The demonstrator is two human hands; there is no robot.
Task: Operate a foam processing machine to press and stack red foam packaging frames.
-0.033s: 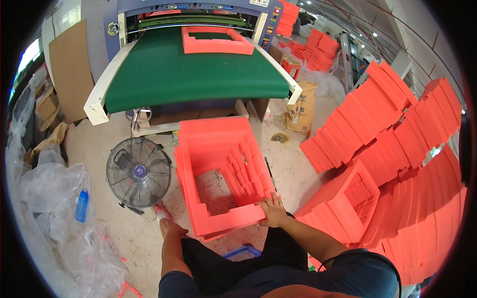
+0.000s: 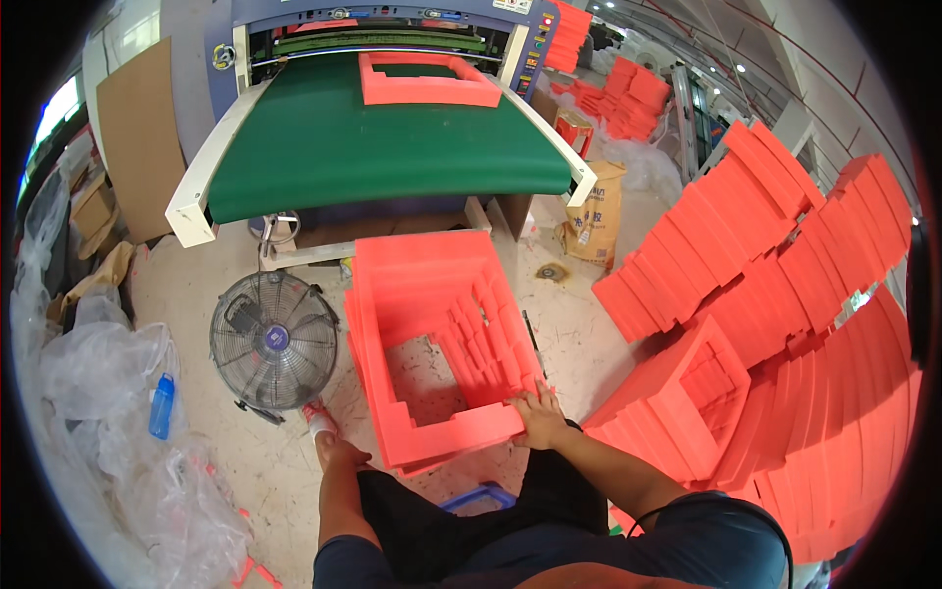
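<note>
In front of me stands a stack of red-orange foam frames (image 2: pixel 451 433), rectangular with a hollow middle; their inner edges are stepped unevenly. My right hand (image 2: pixel 539 416) rests on the near right corner of the top frame, fingers spread over the foam. Beside my left leg hangs my left hand (image 2: pixel 340 452), its thumb held out and the other fingers partly hidden. It is apart from the stack, and I see nothing in it. Another foam frame (image 2: pixel 432 92) lies at the far end of the machine's green belt (image 2: pixel 383 157).
A round floor fan (image 2: pixel 275 339) stands left of the stack. Tall piles of foam frames (image 2: pixel 746 245) lean at the right. Clear plastic sheeting (image 2: pixel 98 363) and a blue bottle (image 2: pixel 162 406) lie at the left. A brown paper sack (image 2: pixel 595 216) stands near the belt's right corner.
</note>
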